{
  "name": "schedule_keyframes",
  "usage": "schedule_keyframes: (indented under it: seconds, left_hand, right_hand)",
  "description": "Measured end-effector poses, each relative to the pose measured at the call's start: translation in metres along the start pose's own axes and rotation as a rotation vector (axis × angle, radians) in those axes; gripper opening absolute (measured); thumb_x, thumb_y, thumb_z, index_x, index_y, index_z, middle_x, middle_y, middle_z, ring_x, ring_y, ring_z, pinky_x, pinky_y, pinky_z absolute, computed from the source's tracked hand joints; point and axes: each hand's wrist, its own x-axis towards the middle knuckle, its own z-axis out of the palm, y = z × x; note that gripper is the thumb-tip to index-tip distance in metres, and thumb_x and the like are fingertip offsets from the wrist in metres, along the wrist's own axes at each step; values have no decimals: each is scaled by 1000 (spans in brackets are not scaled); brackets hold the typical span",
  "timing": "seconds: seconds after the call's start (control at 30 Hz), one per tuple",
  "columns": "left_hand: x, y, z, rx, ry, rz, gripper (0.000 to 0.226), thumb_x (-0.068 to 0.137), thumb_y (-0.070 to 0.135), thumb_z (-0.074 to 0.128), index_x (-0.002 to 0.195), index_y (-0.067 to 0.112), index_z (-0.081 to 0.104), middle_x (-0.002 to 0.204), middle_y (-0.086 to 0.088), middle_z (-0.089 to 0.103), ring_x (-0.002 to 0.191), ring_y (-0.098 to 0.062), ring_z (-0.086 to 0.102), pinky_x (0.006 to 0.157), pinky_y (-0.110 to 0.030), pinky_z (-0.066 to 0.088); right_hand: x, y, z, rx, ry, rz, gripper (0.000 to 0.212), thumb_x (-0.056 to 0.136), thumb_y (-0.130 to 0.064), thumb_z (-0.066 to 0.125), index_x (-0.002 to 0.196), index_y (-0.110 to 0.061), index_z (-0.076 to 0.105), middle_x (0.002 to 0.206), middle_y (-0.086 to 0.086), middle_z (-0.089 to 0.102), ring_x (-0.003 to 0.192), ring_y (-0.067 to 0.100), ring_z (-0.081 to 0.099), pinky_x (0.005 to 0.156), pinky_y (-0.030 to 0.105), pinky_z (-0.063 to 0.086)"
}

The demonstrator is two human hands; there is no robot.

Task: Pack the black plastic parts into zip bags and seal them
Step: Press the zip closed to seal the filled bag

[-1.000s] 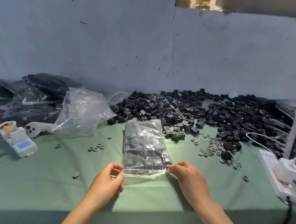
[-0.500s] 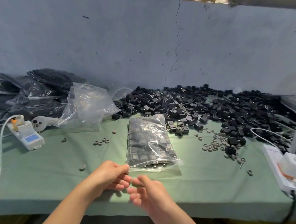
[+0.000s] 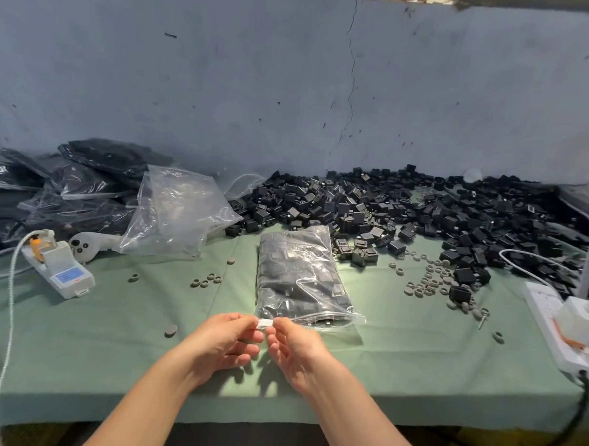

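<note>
A clear zip bag [image 3: 300, 277] filled with black plastic parts lies flat on the green cloth in the middle of the table. Its mouth points toward me. My left hand [image 3: 225, 342] and my right hand [image 3: 296, 349] sit close together at the left end of the bag's near edge. Both pinch the zip strip [image 3: 264, 323] between thumb and forefinger. A large heap of loose black plastic parts [image 3: 406, 215] covers the back right of the table.
Empty clear bags [image 3: 181, 210] lie crumpled at the back left, in front of several filled dark bags [image 3: 66, 190]. A white device with a cord [image 3: 62, 268] lies left. Small grey rings [image 3: 430, 281] are scattered on the cloth. A white power strip [image 3: 564, 325] lies right.
My right hand has moved from the bag's right corner across to the left corner beside my left hand. Both hands now pinch the zip strip there.
</note>
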Motion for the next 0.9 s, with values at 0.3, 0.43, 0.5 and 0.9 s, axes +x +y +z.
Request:
schedule_keyframes:
  seconds: [0.3, 0.43, 0.5, 0.9]
  left_hand:
    - [12, -7, 10, -125, 10, 66, 30, 102, 21, 54, 88, 1, 72, 65, -2, 66, 51, -7, 59, 47, -17, 51]
    - [17, -11, 10, -125, 41, 89, 30, 102, 18, 53, 86, 0, 72, 61, -3, 67, 47, -5, 60, 46, -16, 51]
    - [18, -12, 14, -103, 65, 102, 29, 102, 17, 53, 86, 0, 71, 58, -3, 67, 45, -5, 59, 44, -15, 51]
    - [21, -13, 15, -29, 63, 140, 27, 99, 19, 60, 90, -4, 71, 63, -8, 68, 46, -10, 60, 42, -17, 49]
  right_hand:
    - [5, -2, -3, -2, -11, 47, 24, 98, -6, 58, 75, -4, 64, 53, 0, 64, 39, 3, 53, 40, 14, 41]
    - [5, -4, -1, -39, -8, 62, 24, 97, -4, 57, 74, -4, 64, 53, -1, 62, 42, 3, 53, 41, 14, 41]
    - [4, -5, -1, -53, -14, 68, 27, 97, -4, 54, 72, -5, 62, 51, -1, 61, 42, 3, 52, 42, 13, 41]
    - [-2, -8, -2, -35, -3, 64, 19, 99, -17, 59, 85, -3, 59, 64, 5, 60, 43, 7, 55, 42, 16, 46]
